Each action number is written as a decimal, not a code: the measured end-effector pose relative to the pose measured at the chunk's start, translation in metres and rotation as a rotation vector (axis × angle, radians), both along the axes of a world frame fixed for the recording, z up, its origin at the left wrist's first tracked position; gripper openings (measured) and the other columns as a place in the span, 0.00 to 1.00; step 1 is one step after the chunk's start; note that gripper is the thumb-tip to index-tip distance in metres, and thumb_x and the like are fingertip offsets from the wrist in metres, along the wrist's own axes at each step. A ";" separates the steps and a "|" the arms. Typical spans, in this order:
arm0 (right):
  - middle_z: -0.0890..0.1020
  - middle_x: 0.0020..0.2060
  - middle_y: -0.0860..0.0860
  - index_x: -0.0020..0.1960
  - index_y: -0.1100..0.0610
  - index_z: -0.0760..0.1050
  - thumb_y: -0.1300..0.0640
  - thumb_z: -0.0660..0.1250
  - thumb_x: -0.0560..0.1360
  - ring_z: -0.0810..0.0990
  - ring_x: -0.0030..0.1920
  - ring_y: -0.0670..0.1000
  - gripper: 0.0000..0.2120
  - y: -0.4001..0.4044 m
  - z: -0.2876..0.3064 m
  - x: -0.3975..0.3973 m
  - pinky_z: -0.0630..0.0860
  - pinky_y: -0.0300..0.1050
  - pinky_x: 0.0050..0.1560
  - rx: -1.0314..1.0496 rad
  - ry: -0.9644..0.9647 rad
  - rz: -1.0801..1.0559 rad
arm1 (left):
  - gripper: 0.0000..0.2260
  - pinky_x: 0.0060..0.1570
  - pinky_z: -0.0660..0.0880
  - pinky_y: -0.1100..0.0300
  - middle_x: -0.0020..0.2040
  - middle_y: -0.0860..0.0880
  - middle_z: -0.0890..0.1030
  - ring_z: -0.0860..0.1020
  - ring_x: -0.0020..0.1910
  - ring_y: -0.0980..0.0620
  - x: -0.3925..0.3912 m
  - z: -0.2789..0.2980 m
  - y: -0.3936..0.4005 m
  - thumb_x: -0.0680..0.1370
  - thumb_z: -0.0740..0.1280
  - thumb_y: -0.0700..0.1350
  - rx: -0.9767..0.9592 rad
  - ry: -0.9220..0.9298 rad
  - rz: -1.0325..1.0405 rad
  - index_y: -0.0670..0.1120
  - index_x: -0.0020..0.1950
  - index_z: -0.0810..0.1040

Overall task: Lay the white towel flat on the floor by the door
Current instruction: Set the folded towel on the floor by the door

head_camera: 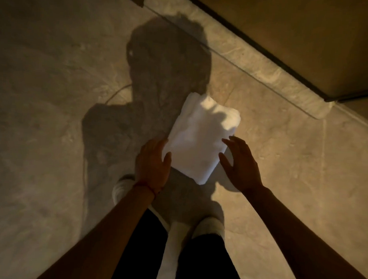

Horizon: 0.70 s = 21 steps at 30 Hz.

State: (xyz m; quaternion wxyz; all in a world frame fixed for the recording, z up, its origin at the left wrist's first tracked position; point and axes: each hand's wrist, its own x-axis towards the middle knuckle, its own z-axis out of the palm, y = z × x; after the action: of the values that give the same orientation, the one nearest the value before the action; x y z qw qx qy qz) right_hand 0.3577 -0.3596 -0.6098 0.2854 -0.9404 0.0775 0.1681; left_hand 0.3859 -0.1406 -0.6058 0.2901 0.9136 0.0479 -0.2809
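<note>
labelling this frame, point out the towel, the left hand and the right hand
towel (200,137), head view, middle of the folded top face
left hand (152,165), head view, back of the hand
right hand (241,164), head view, back of the hand

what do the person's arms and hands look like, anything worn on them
Both forearms are bare, with no sleeves in view. The left hand has a thin red thread or string bracelet tied around its wrist. The right hand and its wrist carry nothing visible: no watch, band or glove. No rings can be made out on the fingers in this dim light.
</note>
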 end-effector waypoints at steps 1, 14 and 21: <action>0.75 0.61 0.63 0.63 0.60 0.70 0.45 0.54 0.74 0.73 0.63 0.63 0.25 -0.003 0.012 0.008 0.74 0.60 0.58 -0.015 -0.011 0.034 | 0.28 0.63 0.68 0.41 0.63 0.35 0.74 0.70 0.63 0.36 -0.004 0.012 0.001 0.73 0.51 0.56 -0.007 -0.001 0.034 0.40 0.65 0.71; 0.78 0.58 0.62 0.63 0.61 0.71 0.54 0.62 0.76 0.75 0.60 0.61 0.19 -0.030 0.014 0.120 0.71 0.52 0.59 0.047 -0.094 0.282 | 0.23 0.59 0.70 0.44 0.59 0.36 0.76 0.74 0.58 0.36 -0.044 0.044 -0.023 0.73 0.56 0.51 0.054 -0.048 0.482 0.39 0.62 0.72; 0.75 0.62 0.60 0.66 0.58 0.68 0.54 0.60 0.76 0.72 0.63 0.59 0.19 -0.039 -0.035 0.152 0.68 0.51 0.62 0.056 0.002 0.604 | 0.16 0.56 0.72 0.44 0.60 0.35 0.74 0.73 0.57 0.36 -0.072 -0.010 -0.062 0.76 0.63 0.38 0.087 -0.120 0.793 0.40 0.64 0.71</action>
State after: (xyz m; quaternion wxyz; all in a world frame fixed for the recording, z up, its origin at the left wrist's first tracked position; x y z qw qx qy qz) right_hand 0.5094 -0.3984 -0.6449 0.2481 -0.9124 -0.2101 0.2485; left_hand 0.3141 -0.2030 -0.6154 0.3394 0.8504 0.3916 -0.0911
